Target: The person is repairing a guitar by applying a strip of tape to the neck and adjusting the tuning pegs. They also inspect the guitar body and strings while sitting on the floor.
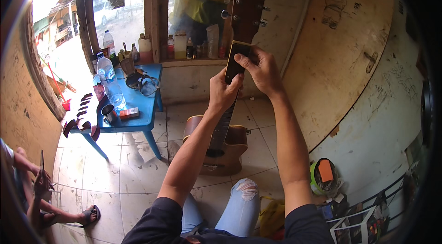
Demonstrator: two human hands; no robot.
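Observation:
An acoustic guitar stands upright before me, its brown body [225,149] low near the floor and its headstock [244,7] with metal tuning pegs at the top. No strings can be made out. My left hand [222,90] is closed round the guitar neck [225,119], thumb across the front. Just above it, my right hand [264,71] grips the upper neck by its right edge, the thumb pressed on the dark, pale-edged front near the headstock. Its other fingers are partly hidden behind the neck. Whether either hand also holds something small is hidden.
On a blue table [154,76] at the left are a water bottle [106,71], a metal cup [109,114] and a small box [129,113]. Another person's leg and hands [41,182] show at lower left. A green-rimmed bucket [317,175] stands at right; bottles line the windowsill.

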